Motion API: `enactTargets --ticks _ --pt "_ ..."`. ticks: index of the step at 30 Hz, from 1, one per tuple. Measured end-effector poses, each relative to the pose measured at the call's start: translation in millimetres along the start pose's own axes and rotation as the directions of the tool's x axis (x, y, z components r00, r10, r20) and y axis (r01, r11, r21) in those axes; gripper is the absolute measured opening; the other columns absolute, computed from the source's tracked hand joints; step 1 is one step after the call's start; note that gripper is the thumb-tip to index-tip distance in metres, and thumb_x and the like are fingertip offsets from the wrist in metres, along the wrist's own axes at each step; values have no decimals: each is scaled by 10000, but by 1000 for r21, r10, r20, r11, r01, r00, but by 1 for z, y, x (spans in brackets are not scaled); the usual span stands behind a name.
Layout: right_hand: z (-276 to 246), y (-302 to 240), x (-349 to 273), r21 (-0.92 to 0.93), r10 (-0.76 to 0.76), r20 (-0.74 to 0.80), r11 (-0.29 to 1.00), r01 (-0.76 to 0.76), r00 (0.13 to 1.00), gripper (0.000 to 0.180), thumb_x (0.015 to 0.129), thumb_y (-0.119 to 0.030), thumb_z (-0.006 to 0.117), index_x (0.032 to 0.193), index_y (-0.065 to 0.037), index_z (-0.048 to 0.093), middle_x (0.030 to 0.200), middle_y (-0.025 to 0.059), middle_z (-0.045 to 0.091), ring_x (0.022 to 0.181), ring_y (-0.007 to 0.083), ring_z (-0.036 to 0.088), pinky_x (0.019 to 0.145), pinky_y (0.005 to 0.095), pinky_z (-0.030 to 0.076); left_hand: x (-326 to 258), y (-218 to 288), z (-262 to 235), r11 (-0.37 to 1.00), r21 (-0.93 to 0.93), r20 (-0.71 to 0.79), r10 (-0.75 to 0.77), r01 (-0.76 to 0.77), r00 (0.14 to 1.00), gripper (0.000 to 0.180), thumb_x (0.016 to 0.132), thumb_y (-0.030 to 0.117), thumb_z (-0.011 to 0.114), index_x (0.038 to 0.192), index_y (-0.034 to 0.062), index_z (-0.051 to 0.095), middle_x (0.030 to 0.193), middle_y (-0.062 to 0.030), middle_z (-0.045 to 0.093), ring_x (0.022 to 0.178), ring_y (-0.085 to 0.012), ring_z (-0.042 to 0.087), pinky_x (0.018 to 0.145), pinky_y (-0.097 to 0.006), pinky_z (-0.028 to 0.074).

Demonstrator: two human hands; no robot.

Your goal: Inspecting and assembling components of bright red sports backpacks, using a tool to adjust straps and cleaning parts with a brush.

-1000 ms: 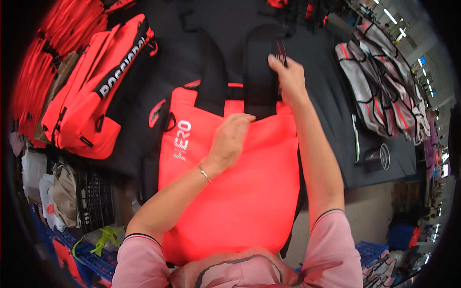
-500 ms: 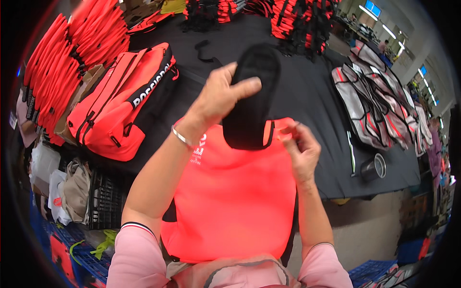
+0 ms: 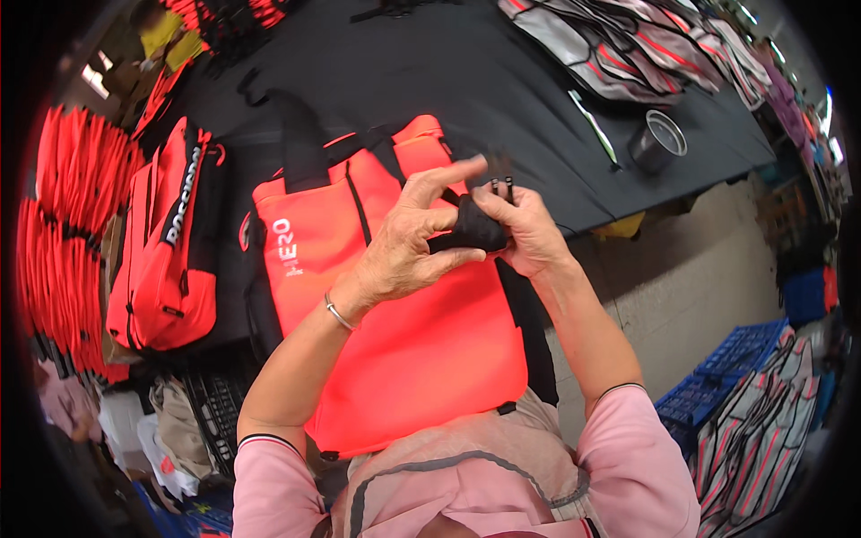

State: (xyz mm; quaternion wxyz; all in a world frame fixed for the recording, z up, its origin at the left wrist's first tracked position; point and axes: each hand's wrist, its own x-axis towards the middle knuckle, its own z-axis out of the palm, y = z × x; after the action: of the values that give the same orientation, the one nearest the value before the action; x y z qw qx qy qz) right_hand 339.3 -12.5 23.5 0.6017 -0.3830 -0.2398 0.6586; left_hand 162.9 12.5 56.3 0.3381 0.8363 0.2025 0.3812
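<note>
A bright orange bag with black straps lies on the black table right in front of me. Above its middle both hands are raised together. My left hand pinches a bunched black strap with thumb and fingers. My right hand grips the same strap from the right, and a small black buckle sticks up between its fingertips. A thin bracelet sits on my left wrist.
A second orange and black bag lies to the left, with a stack of orange bags beyond it. Grey and red striped bags and a dark roll of tape lie at the far right. Blue crates stand on the floor.
The wide black flap my left hand lifted has come down and is now bunched small between both hands. My view has swung left, so the table tilts and the floor shows.
</note>
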Motion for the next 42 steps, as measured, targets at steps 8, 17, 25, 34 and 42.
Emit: enactTargets --ticks 8,17,25,34,42 --pt "-51 0 -42 -420 -119 -95 905 68 988 467 1035 -391 472 1257 -9 623 1109 93 583 935 126 548 847 312 480 -12 -28 47 949 -90 -45 -308 303 950 188 746 102 841 883 14 749 873 -32 652 722 -99 552 632 -243 452" --pt "-65 10 -81 -682 -468 -50 662 312 882 167 918 -85 687 1044 20 657 943 53 617 760 95 592 640 245 472 -18 -33 57 871 -246 9 -436 425 900 196 786 55 800 976 27 762 868 -33 668 754 -84 578 669 -244 484" --pt "-68 17 -70 -728 -516 52 567 386 855 134 868 -61 720 973 10 674 878 79 632 716 137 594 605 261 454 -20 -32 59 883 -224 55 -411 412 910 235 782 47 804 1010 22 752 913 -47 677 781 -88 587 672 -242 489" --pt "-74 11 -69 -701 -433 47 627 339 900 105 855 -42 723 943 3 686 859 57 629 695 119 577 602 258 462 -19 -31 54 839 -232 124 -476 492 871 208 765 20 796 971 34 765 1005 -65 709 890 -124 625 796 -258 503" --pt "-68 12 -69 -728 -459 47 593 346 887 103 852 -26 722 945 5 690 854 53 621 704 114 588 610 255 469 -20 -33 58 857 -264 95 -433 442 896 235 775 57 813 1000 27 753 954 -58 699 817 -104 602 717 -256 501"
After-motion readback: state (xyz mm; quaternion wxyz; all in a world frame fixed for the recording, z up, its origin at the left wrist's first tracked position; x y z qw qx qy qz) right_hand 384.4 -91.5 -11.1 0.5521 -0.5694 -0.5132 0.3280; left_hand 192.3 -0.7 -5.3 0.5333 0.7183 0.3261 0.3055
